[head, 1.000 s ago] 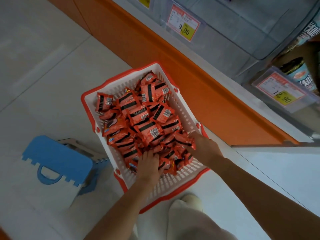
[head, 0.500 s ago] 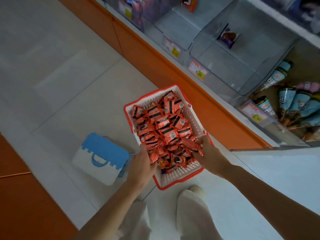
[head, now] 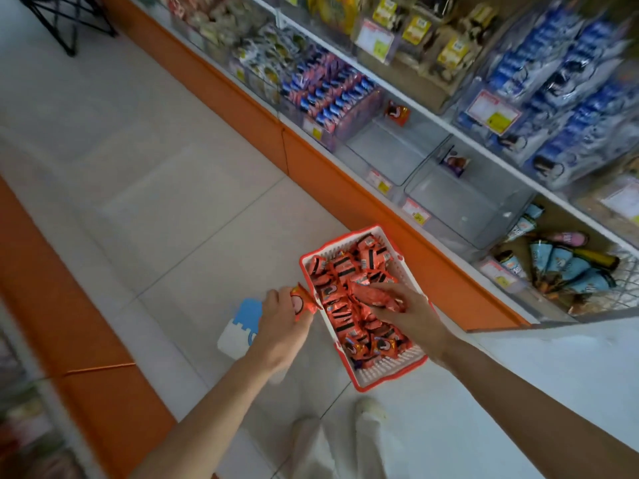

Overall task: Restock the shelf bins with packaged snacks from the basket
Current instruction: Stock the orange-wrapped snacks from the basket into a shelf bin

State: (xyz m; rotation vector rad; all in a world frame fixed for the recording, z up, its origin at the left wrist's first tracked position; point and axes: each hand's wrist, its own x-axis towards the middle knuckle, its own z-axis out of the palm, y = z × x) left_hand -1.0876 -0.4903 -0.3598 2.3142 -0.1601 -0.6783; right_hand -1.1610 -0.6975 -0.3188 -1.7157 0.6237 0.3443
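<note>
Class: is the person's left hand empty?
No, the left hand grips an orange snack packet; the right hand holds more packets over the basket.

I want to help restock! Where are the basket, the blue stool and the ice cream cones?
red-and-white basket [head: 390, 370], head view, on its near white wall.
folded blue stool [head: 247, 315], head view, on its blue part.
ice cream cones [head: 555, 261], head view, on a pale blue wrapper.

No text is legible. Price tags [head: 493, 115] on the clear shelf bins [head: 460, 205] show red and yellow print, too blurred to read. Orange snack packets [head: 345, 269] in the basket [head: 390, 377] carry barcodes, but their lettering cannot be made out.
</note>
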